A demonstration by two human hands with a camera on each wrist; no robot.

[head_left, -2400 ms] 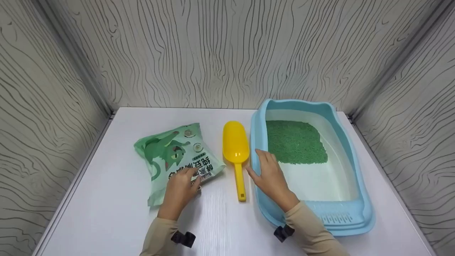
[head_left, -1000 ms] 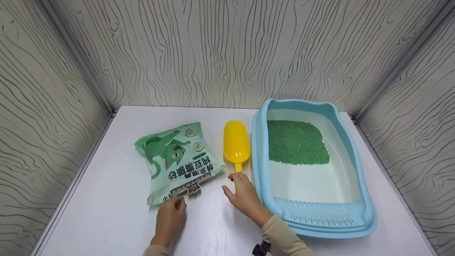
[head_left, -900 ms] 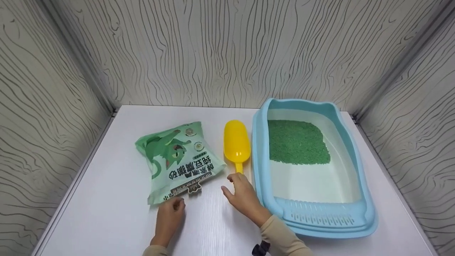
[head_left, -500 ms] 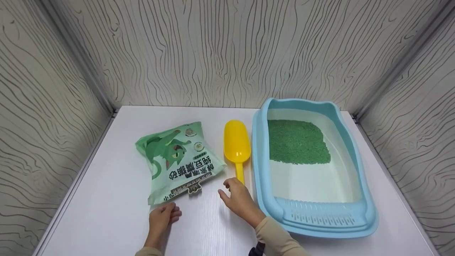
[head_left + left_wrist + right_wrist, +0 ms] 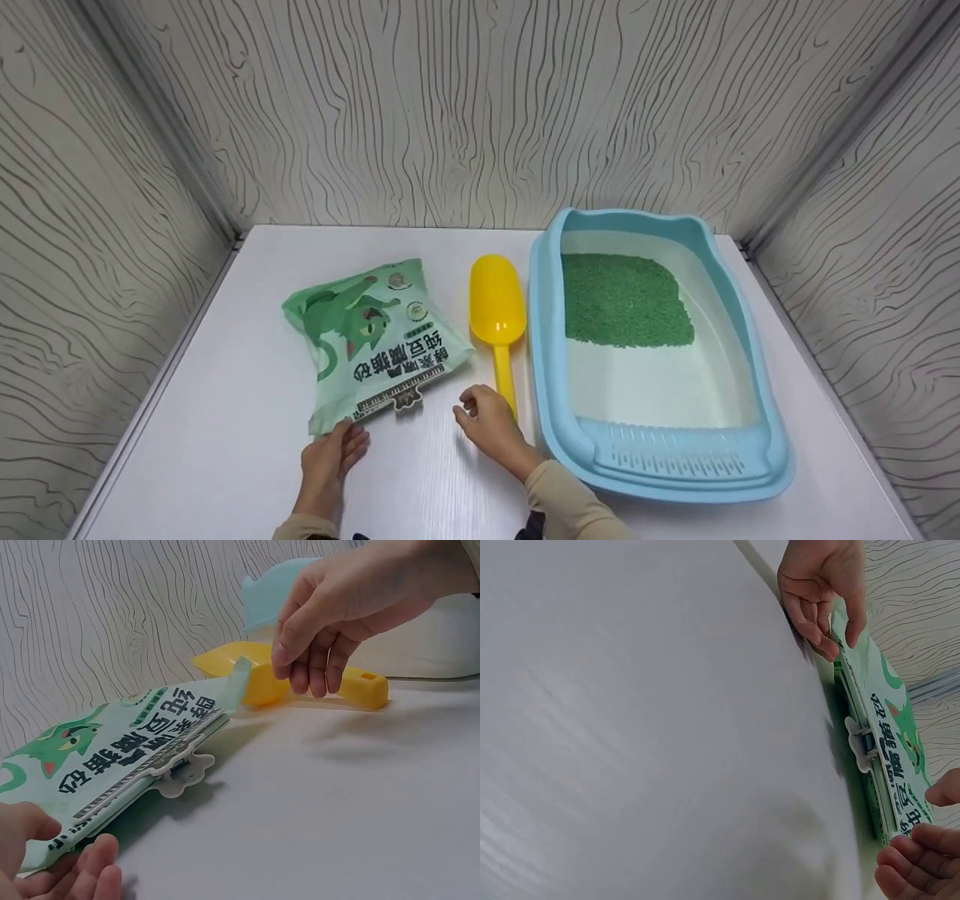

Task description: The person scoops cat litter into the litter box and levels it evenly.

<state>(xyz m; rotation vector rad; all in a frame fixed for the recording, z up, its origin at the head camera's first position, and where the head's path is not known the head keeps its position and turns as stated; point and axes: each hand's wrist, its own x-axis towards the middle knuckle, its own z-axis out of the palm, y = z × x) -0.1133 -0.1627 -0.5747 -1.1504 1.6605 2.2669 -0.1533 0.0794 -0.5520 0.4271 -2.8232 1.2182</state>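
Observation:
My left hand (image 5: 328,459) is at the near left corner of a pale green cat litter bag (image 5: 375,330). In the left wrist view its thumb (image 5: 39,823) lies over the bag's corner, with loosely bent fingers below and beside the edge; firm contact cannot be made out. A cat-shaped bag clip (image 5: 182,774) fastens the folded near edge. My right hand (image 5: 491,425) hovers with relaxed fingers, holding nothing, between the bag and the handle of a yellow scoop (image 5: 498,300). From above, that hand hides part of the handle's side.
Right of the scoop stands a light blue litter tray (image 5: 551,360) with green litter (image 5: 622,300) heaped toward its far left. White tabletop (image 5: 420,480) runs between my hands. Wood-patterned panels (image 5: 465,112) close off the back and both sides.
My right hand has left the tray's rim, passed over the scoop's handle and drawn back left. The left hand has come off the bag's front to its near corner. Bag, scoop and tray stay put.

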